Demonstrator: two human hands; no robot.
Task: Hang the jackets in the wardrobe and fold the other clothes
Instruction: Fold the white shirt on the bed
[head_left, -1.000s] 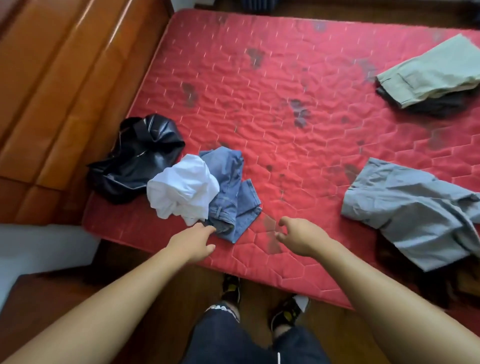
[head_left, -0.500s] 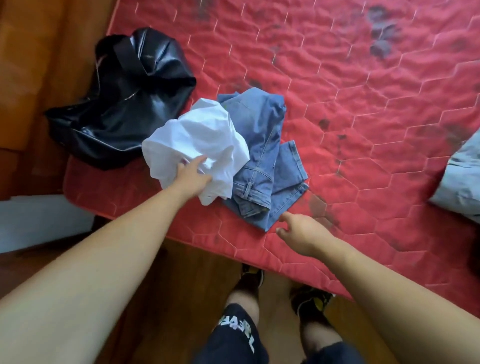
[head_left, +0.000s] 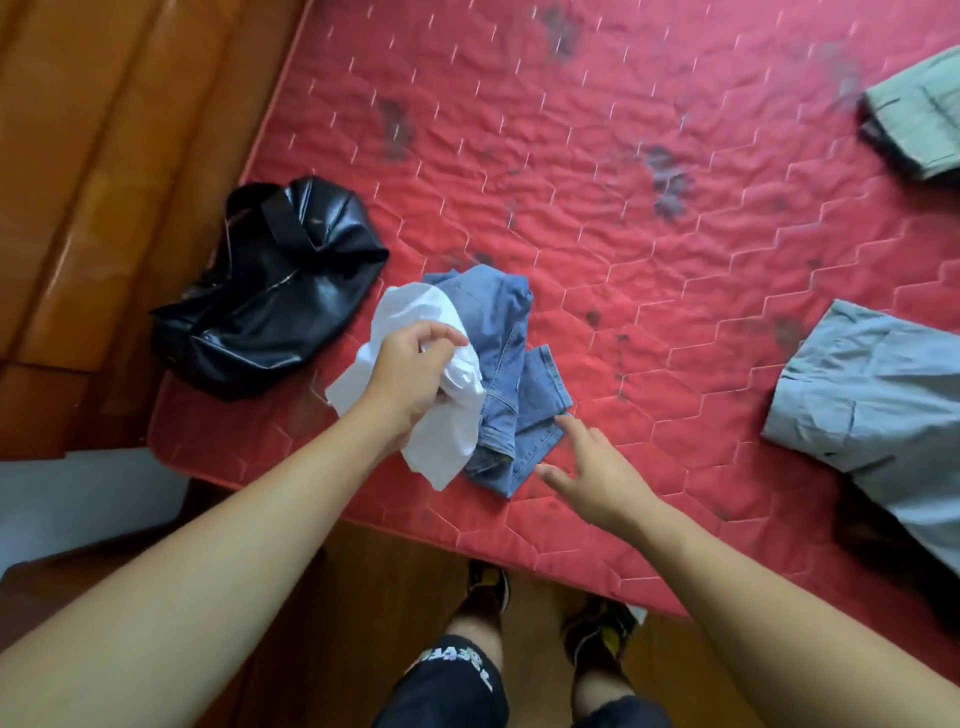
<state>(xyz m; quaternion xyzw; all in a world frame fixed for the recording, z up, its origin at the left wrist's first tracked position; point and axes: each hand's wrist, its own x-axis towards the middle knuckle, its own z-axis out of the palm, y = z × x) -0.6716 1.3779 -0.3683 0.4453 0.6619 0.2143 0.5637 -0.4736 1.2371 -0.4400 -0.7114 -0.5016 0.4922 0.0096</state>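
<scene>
Now gripping the white cloth (head_left: 447, 436) in the left hand (head_left: 410, 374), fingers curled round a bunch only touched half a second ago; lifted, with the loose end hanging below the fist. Left of that hand, near the edge of the red mattress (head_left: 623, 234): crumpled black jacket (head_left: 275, 301). Just beyond and right of it, partly under the cloth: jeans (head_left: 504, 332) in a heap. Right hand (head_left: 597, 467) spread, fingers straight, at the jeans' near corner; touching or not, cannot tell. Well right of it: grey garment (head_left: 872, 395). Far beyond, top right: green garment (head_left: 919, 114).
</scene>
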